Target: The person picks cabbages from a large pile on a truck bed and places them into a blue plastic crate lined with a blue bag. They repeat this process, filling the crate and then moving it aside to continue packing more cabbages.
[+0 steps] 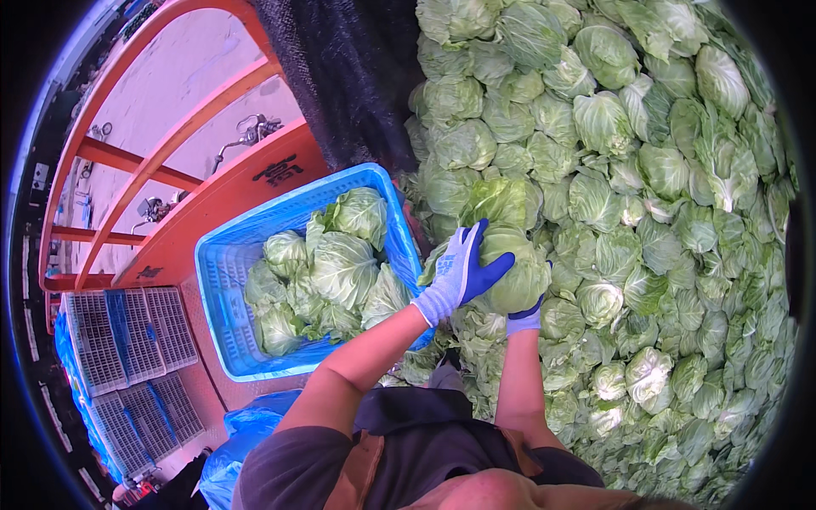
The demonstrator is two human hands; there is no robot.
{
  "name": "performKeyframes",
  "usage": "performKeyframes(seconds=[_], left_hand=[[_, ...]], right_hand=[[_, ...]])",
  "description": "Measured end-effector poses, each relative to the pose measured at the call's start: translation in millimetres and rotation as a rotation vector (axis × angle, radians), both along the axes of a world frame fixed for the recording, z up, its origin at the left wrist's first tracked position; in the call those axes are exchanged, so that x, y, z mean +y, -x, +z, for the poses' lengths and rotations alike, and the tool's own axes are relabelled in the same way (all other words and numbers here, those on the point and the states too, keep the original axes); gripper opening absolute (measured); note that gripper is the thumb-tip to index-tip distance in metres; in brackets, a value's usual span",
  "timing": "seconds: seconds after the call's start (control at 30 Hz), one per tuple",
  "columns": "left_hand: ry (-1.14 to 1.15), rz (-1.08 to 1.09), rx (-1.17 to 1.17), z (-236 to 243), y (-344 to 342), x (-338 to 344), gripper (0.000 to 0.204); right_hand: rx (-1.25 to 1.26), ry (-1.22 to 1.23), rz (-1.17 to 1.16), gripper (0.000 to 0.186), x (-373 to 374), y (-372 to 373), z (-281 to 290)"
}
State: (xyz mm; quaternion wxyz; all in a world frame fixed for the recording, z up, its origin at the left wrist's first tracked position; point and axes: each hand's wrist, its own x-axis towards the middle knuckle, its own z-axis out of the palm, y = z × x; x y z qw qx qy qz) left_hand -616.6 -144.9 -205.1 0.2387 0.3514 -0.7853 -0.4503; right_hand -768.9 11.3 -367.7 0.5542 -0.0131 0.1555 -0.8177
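A round green cabbage (525, 280) is held between my two gloved hands, above the edge of the big cabbage pile (599, 208). My left hand (463, 270), in a white and blue glove, grips it from the left with the thumb and fingers spread around it. From below and the right, my right hand (524, 320) supports it; most of that hand's fingers are hidden behind the cabbage. Loose leaves (497, 201) lie just beyond it. To the left stands a blue plastic crate (228, 297) partly filled with several cabbages (343, 270).
An orange metal side panel with rails (255, 174) runs behind the crate. Black cloth (340, 76) hangs at the far side. Stacked grey plastic crates (149, 416) and a blue plastic bag (246, 442) are at lower left. Motorbikes (253, 129) stand beyond the rails.
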Motion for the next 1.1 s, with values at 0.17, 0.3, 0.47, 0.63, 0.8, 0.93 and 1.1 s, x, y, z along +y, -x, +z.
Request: performKeyframes(seconds=[0.17, 0.3, 0.47, 0.63, 0.8, 0.93, 1.1], left_hand=[[-0.007, -0.069, 0.085, -15.5, -54.6, -4.8, 0.062], [-0.383, -0.186, 0.21, 3.6, -109.0, 3.2, 0.093], [-1.07, -0.115, 0.682, 17.0, -190.2, -41.7, 0.092], [-1.767, -0.035, 1.029, -32.7, -273.5, -55.5, 0.066], [-1.397, -0.011, 1.116, -61.1, -287.6, -18.7, 0.055], [-1.595, 0.124, 1.408, -61.3, -305.3, -21.4, 0.058], [-1.606, 0.166, 1.495, -86.9, -339.6, -52.3, 0.062]], right_hand=[[0.11, -0.283, 0.086, 0.068, 15.4, -32.2, 49.1], [0.197, -0.376, 0.18, 0.068, 6.0, -58.7, 90.2], [0.307, -0.485, 0.336, 0.069, -47.1, -107.0, 137.6], [0.576, -0.659, 0.514, 0.074, -131.4, -156.8, 167.1], [0.352, -0.482, 0.618, 0.076, -131.5, -196.0, 78.0], [0.164, -0.216, 0.526, 0.099, -144.2, -252.4, 112.9], [0.473, -0.49, 0.569, 0.039, -190.6, -267.5, 56.3]])
